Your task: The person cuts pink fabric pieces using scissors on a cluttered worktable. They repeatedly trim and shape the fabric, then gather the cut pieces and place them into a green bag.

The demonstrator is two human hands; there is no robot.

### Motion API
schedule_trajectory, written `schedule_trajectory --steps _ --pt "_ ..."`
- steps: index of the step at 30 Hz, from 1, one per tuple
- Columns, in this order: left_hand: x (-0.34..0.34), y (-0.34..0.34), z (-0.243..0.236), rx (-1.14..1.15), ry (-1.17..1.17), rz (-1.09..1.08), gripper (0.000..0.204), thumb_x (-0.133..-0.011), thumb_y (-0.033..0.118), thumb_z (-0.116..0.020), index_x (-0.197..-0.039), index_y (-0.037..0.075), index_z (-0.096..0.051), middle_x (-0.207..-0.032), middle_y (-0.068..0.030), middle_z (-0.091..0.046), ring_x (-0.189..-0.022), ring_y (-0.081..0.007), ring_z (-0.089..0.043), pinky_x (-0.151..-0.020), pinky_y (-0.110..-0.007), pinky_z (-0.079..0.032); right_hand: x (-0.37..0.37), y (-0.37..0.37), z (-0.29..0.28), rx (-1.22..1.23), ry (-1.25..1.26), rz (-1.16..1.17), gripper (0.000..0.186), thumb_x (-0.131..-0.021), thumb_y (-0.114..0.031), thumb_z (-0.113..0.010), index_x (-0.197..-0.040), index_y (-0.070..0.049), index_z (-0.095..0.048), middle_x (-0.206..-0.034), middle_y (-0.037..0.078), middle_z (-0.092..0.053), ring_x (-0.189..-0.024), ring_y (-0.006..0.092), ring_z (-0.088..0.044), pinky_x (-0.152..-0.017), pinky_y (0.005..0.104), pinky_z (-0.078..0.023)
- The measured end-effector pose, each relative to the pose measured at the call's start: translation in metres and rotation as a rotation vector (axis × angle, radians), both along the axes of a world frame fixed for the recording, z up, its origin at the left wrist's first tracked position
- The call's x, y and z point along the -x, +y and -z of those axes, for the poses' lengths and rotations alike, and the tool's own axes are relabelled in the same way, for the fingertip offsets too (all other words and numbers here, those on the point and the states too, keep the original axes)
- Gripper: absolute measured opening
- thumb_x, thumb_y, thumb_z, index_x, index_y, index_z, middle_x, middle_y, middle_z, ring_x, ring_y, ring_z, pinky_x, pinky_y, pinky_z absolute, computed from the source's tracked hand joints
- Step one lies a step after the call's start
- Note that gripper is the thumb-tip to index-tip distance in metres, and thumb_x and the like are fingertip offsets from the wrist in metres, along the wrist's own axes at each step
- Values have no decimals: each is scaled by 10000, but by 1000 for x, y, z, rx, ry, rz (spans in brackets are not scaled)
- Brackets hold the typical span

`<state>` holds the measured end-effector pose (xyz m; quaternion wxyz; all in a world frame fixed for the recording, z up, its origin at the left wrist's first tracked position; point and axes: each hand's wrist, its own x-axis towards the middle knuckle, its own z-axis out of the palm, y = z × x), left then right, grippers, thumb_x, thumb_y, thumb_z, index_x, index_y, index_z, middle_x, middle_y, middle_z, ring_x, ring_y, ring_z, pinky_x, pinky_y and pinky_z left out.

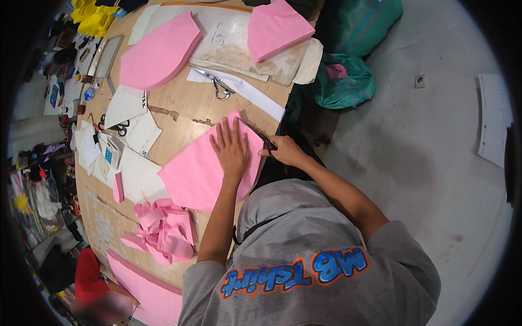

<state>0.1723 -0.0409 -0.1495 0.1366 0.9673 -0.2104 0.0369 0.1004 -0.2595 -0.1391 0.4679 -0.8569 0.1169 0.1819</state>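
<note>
Left hand (231, 149) flat, fingers spread, pinning pink fabric sheet (201, 174) on worktop (185, 106). Right hand (285, 152) fingers closed round scissors (261, 137), blades at sheet edge just right of left fingertips. I keep fabric taut, cut short strokes, fingertips off blade line.

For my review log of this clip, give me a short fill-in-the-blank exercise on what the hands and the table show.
1. The left hand lies flat on a sheet of ____ fabric.
2. The right hand holds a pair of ____ at that sheet's edge.
3. A spare pair of scissors rests on a ____ strip farther up the table.
4. The heap of pink scraps lies on the person's ____ side.

Missing words: pink; scissors; white; left
</note>
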Motion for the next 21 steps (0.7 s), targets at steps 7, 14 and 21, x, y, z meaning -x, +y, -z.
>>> schedule_trajectory --steps 7,14,21 --pt "-1 -1 4 -11 22 -12 647 -1217 433 -539 -1823 219 -463 -1902 -144 -378 -1765 -378 -308 -1414 -689 -158 5 5 4 -46 -10 35 784 -911 -689 -943 -813 29 -643 -672 162 -573 -631 257 -558 -628 480 -479" --pt "-1 0 7 -4 24 -26 661 -1215 449 -533 -1832 230 -444 -1900 -143 -378 -1767 -376 -301 -1419 -683 -154 13 0 -18 -22 7 27 727 -891 -644 -971 -855 23 -684 -746 201 -677 -697 336 -665 -686 500 -528" --pt "0 0 7 25 19 -7 655 -1224 427 -506 -1838 214 -423 -1894 -163 -374 -1761 -403 -298 -1411 -697 -153 21 -4 -20 59 61 -6 691 -911 -611 -965 -850 19 -689 -775 240 -726 -738 396 -741 -736 516 -574"
